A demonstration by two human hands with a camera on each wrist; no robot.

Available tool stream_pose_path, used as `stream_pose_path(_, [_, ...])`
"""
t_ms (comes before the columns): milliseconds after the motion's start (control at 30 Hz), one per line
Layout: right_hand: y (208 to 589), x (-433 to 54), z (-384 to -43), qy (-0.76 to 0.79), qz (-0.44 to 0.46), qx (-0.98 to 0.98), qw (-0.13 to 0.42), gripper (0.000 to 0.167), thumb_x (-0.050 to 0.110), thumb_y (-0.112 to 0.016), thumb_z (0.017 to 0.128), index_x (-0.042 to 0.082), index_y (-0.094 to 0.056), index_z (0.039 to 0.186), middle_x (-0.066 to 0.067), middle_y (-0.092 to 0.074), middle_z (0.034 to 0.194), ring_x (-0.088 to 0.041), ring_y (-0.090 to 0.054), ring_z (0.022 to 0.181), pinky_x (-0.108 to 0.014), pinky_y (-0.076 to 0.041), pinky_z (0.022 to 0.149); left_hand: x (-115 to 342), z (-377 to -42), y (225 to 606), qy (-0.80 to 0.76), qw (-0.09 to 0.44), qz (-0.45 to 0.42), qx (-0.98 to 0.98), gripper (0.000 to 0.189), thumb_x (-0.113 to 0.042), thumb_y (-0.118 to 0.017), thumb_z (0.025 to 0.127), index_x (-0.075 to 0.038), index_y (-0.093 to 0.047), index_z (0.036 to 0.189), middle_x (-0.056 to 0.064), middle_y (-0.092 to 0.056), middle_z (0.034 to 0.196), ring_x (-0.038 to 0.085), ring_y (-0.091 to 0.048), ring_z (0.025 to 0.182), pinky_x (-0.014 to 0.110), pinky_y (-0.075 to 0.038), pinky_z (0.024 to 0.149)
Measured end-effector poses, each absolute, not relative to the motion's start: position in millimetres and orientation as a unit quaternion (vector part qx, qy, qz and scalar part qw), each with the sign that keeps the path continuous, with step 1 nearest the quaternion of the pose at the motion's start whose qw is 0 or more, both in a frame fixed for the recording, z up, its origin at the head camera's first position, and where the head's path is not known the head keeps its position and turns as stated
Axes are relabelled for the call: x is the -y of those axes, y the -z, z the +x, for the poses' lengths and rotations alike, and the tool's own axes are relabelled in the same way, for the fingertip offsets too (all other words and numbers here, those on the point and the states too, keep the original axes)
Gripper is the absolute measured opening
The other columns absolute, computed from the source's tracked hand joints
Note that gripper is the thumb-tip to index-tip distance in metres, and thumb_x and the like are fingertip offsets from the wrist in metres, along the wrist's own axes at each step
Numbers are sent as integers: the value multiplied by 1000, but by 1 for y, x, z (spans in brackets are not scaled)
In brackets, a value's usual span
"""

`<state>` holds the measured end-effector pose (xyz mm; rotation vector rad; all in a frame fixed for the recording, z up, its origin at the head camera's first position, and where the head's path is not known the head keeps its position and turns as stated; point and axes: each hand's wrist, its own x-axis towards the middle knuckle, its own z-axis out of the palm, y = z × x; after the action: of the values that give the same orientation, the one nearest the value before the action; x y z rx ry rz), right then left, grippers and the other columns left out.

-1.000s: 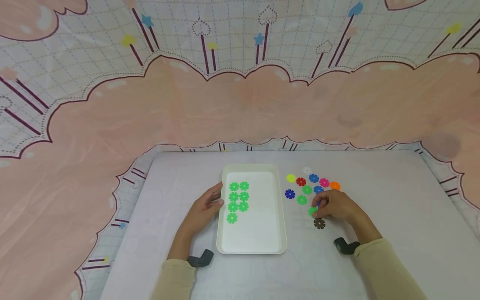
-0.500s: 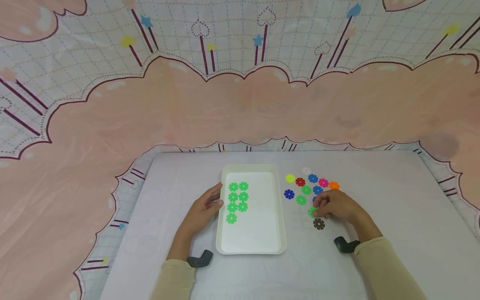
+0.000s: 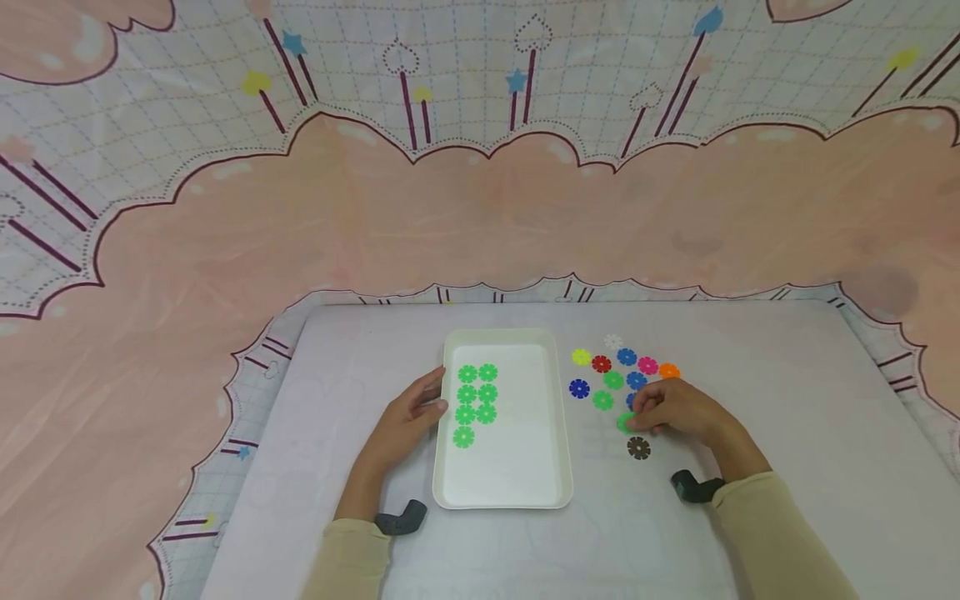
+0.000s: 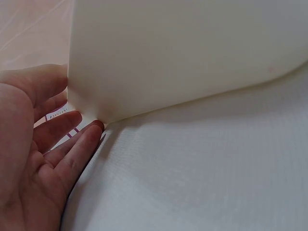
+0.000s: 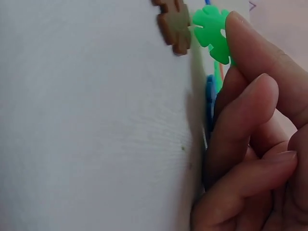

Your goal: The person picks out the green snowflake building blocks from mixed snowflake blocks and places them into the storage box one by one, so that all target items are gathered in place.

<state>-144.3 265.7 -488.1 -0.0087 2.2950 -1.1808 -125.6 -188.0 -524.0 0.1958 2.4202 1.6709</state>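
In the head view, my right hand (image 3: 675, 412) pinches a green snowflake building disc (image 5: 211, 31) between thumb and index finger, over the right side of the table. The right wrist view shows this disc tilted up, close beside a brown disc (image 5: 175, 26). My left hand (image 3: 408, 421) rests against the left side of a white tray (image 3: 525, 467), its fingertips and thumb at the tray's outer edge. Several green discs (image 3: 465, 414) lie in two columns in the left part of the tray.
To the tray's right lie loose discs: yellow (image 3: 582, 357), red (image 3: 602, 364), dark blue (image 3: 579, 389), pink (image 3: 648, 366), orange (image 3: 670, 371), white (image 3: 613, 342), several blue (image 3: 627, 357) and more green ones (image 3: 603, 401). A patterned cloth (image 3: 480, 208) hangs behind the table.
My right hand has shifted very slightly to the right, the green disc still at its fingertips. The left hand and the tray look unmoved.
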Motion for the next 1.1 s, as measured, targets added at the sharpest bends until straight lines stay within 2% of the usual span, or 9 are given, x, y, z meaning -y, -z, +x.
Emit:
stream_pose_path(400, [480,-266,-141,449,10,-853,264,31,27,-88,81,5,-69,91,-2,-59,75,-22,-56,74,-28,-47,65,188,-126,526,-569,97,70,-814,59,-36,-68,99,-34,-46,153,12,-57,148,31,-61,131,49,-52,110])
stream_pose_path(700, [480,-262,-139,428,20,-867,254,29,31,-85,84,7,-74,95,-4,-61,78,-23,-57,77,-30,-45,68,188,-126,525,-572,99,67,-812,58,-35,-68,99,-34,-46,153,12,-57,148,31,-61,132,48,-52,111])
stream_pose_path(933, [476,-256,-140,416,30,-873,253,31,33,-84,84,8,-76,101,-5,-64,86,-22,-60,78,-30,-48,71,189,-126,525,-570,97,70,-813,59,-35,-68,99,-32,-46,153,12,-57,148,31,-60,132,48,-52,110])
stream_pose_path(1100, [472,-249,-141,422,29,-869,257,29,31,-83,85,8,-75,101,-5,-63,85,-23,-58,81,-30,-48,70,188,-126,525,-569,97,70,-814,59,-35,-68,99,-33,-46,153,12,-57,148,31,-60,132,48,-52,111])
